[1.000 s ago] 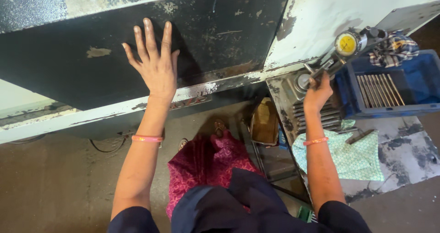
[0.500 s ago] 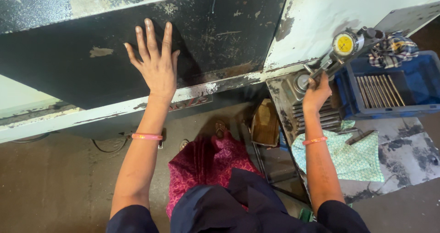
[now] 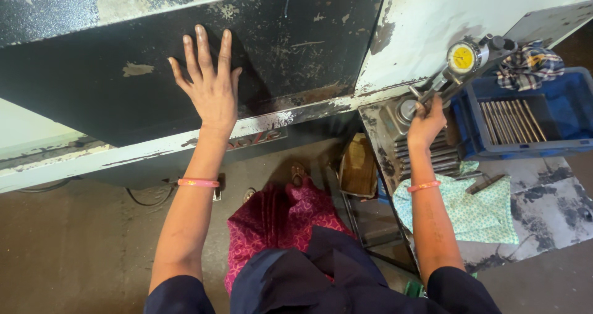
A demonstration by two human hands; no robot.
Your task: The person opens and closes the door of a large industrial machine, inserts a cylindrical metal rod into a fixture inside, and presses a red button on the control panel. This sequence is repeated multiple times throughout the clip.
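Observation:
My left hand [image 3: 210, 85] lies flat with fingers spread against the worn black panel [image 3: 296, 36] of a large machine. My right hand [image 3: 426, 121] is closed on the lower end of a metal gauge stand [image 3: 446, 82] that carries a round yellow-faced dial gauge [image 3: 462, 58]. The stand rests on a scuffed metal bench [image 3: 556, 209], just above a row of grey metal rods [image 3: 441, 156]. Both wrists wear thin orange bangles.
A blue plastic crate [image 3: 556, 144] holding several thin metal rods sits right of the gauge, with a checked cloth [image 3: 531, 61] at its back. A pale green dotted cloth [image 3: 479, 212] lies on the bench. A brown block [image 3: 357, 166] sits below. Concrete floor [image 3: 68, 246] lies at left.

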